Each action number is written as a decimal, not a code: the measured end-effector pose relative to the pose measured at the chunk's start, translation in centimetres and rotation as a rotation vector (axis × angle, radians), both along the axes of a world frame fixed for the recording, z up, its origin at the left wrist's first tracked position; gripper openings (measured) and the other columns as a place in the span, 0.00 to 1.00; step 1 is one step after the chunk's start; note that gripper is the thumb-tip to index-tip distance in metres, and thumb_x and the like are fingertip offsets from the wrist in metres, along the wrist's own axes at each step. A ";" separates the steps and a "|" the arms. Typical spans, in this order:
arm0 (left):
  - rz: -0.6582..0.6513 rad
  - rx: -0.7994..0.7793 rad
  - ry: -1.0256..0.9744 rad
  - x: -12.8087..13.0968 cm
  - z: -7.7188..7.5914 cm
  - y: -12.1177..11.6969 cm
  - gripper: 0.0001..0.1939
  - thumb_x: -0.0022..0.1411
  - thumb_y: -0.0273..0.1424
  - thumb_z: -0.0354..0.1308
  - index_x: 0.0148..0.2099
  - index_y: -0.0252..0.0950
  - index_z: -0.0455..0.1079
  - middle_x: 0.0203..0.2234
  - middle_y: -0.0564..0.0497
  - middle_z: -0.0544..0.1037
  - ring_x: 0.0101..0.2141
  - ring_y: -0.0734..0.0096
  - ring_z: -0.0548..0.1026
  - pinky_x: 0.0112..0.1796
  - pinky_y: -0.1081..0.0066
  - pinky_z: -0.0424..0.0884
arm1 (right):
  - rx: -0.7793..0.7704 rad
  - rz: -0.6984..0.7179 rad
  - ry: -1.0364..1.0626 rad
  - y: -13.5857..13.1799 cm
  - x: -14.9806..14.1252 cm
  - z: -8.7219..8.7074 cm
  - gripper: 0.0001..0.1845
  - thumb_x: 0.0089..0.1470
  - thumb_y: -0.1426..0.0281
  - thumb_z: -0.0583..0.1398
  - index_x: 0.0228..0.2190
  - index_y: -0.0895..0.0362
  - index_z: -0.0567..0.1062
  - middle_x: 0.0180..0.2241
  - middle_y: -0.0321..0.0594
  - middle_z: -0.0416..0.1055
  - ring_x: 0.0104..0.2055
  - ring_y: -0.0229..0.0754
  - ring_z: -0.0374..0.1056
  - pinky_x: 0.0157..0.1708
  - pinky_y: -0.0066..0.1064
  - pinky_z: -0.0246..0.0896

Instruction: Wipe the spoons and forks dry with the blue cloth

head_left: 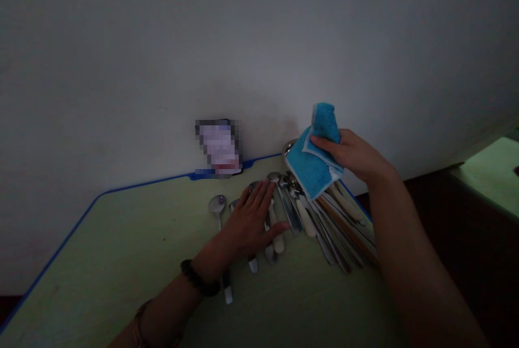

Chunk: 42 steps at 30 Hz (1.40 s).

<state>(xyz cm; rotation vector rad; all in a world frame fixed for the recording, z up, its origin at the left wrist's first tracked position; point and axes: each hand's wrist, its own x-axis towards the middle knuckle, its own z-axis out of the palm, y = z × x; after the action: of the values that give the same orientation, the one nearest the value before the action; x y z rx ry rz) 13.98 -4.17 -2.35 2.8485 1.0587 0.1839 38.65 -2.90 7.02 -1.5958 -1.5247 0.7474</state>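
Observation:
My left hand (253,218) lies flat with its fingers stretched out over several pieces of cutlery, partly hiding them. A spoon (218,205) with a dark, white-tipped handle lies to the left of it, its middle hidden behind my forearm. Just under the thumb shows a cream handle (278,244). My right hand (359,154) pinches a folded blue cloth (310,167) with a white edge, held over the heads of the cutlery on the right. Below the cloth, several long metal handles (330,234) fan out toward me, among them a brown one and cream ones.
The pale green table (133,240) has a blue edge and stands against a grey wall (162,56). A phone-like object (221,145), blurred out, leans on the wall at the table's back edge. Another pale green surface (492,175) stands at the far right.

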 end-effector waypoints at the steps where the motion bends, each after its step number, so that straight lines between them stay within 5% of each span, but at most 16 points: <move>1: 0.005 -0.003 0.009 -0.2 0.0 0.0 0.43 0.59 0.54 0.37 0.65 0.27 0.36 0.62 0.39 0.42 0.61 0.57 0.39 0.58 0.55 0.39 | 0.001 0.000 0.002 0.0 0.0 0.0 0.22 0.45 0.50 0.56 0.29 0.57 0.73 0.28 0.41 0.71 0.30 0.44 0.67 0.30 0.37 0.62; 13: 0.201 0.081 0.033 2.7 -0.2 -0.6 0.49 0.55 0.58 0.33 0.63 0.20 0.44 0.61 0.33 0.46 0.61 0.52 0.39 0.59 0.53 0.38 | 0.011 0.023 -0.008 0.2 -0.1 -0.2 0.21 0.47 0.51 0.56 0.29 0.57 0.74 0.28 0.42 0.72 0.29 0.43 0.67 0.28 0.34 0.62; 21: -0.057 -0.002 -0.025 3.5 0.7 -0.6 0.33 0.60 0.53 0.33 0.62 0.43 0.49 0.63 0.48 0.46 0.61 0.55 0.41 0.57 0.48 0.40 | -0.039 -0.001 -0.043 0.2 0.7 0.0 0.21 0.46 0.52 0.56 0.28 0.58 0.73 0.28 0.42 0.72 0.28 0.43 0.66 0.28 0.34 0.62; 36: -0.084 -0.106 -0.015 1.8 0.5 -1.2 0.30 0.62 0.50 0.37 0.62 0.45 0.49 0.63 0.52 0.44 0.61 0.58 0.41 0.58 0.52 0.44 | -0.082 -0.011 -0.093 0.4 0.9 0.2 0.19 0.47 0.55 0.57 0.31 0.58 0.74 0.30 0.43 0.73 0.31 0.45 0.68 0.28 0.33 0.62; 42: -0.014 -0.091 -0.006 2.8 0.7 -1.6 0.34 0.60 0.52 0.36 0.63 0.40 0.48 0.62 0.45 0.47 0.61 0.54 0.43 0.57 0.49 0.44 | -0.054 0.001 -0.098 0.4 1.0 0.1 0.20 0.47 0.54 0.56 0.29 0.58 0.74 0.30 0.43 0.73 0.31 0.44 0.68 0.29 0.34 0.62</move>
<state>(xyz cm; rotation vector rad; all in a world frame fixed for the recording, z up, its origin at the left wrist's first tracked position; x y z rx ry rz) 16.79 -5.72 -1.68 2.7717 1.0184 0.1395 39.66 -2.54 7.09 -1.6930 -1.5875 0.7258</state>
